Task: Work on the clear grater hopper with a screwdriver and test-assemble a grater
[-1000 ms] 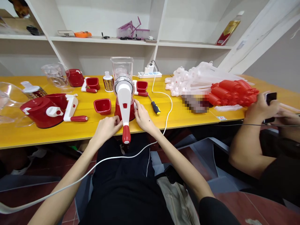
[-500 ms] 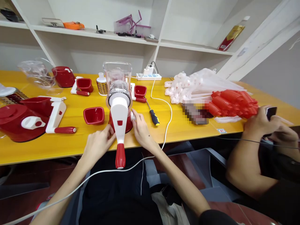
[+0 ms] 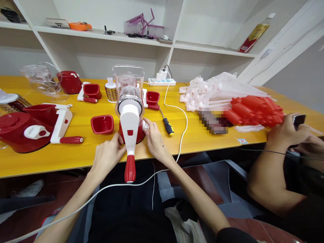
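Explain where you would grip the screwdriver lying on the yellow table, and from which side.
Probably grip the screwdriver by its black-and-yellow handle, coming from above, fingers across it. It lies flat, handle toward the table's near edge, thin shaft pointing away. The right hand is beside it, and the white cable runs just right of it.

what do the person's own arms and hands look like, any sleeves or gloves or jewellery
Both arms are bare from wrist to past the elbow. The left hand and right hand wear no gloves, and no rings, watch or bracelet show. A black sleeve edge appears only at the right upper arm, low in the picture. The fingers are slim with short, unpainted-looking nails. No markings are visible on either arm.
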Action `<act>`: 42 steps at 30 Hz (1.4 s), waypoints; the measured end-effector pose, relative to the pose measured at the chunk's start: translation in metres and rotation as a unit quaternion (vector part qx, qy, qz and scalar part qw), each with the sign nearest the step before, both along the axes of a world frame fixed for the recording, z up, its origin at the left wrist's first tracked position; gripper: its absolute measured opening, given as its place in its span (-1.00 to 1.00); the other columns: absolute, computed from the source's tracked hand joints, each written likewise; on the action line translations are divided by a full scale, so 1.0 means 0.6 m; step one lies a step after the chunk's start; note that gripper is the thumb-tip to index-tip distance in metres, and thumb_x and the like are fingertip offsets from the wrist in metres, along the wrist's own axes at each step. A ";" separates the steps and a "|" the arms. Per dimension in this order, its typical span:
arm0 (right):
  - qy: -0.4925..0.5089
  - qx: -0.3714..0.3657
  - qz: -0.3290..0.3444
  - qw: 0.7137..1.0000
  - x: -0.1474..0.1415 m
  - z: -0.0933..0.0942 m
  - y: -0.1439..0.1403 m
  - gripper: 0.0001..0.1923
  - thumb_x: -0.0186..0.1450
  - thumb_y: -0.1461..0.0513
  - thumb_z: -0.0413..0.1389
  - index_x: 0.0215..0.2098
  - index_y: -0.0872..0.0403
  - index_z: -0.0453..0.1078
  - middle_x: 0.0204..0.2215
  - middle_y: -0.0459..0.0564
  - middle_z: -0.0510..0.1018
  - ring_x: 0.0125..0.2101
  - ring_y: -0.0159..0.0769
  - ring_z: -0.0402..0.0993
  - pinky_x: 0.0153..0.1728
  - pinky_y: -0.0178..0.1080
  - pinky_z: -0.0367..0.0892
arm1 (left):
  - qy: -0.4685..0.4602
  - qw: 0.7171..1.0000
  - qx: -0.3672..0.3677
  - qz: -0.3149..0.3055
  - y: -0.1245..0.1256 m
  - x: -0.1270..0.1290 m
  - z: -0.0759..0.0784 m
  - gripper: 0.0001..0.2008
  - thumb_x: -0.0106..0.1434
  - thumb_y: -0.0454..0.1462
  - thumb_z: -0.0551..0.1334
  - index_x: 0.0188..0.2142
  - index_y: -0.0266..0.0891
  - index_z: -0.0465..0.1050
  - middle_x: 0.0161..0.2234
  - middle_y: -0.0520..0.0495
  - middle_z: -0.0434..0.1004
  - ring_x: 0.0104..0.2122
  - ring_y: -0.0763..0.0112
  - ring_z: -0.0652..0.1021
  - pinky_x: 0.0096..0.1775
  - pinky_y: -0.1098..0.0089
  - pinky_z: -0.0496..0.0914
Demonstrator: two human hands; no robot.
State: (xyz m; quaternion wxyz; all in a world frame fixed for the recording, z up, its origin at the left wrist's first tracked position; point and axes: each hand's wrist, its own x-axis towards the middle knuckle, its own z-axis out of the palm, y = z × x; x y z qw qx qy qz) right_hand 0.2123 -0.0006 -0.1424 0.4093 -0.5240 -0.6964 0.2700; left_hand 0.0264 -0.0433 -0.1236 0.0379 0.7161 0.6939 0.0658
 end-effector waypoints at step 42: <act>0.036 0.052 0.032 0.998 0.009 -0.023 0.017 -0.21 0.30 -0.16 -0.17 0.21 0.28 0.18 -0.04 0.06 0.37 0.05 -0.82 0.25 0.25 -0.52 0.37 | -0.024 0.998 0.060 -0.022 -0.029 0.012 0.001 -0.28 0.42 -0.13 0.01 0.43 -0.42 -0.22 -0.27 -0.24 0.68 -0.18 -0.05 0.69 -0.18 0.24 0.43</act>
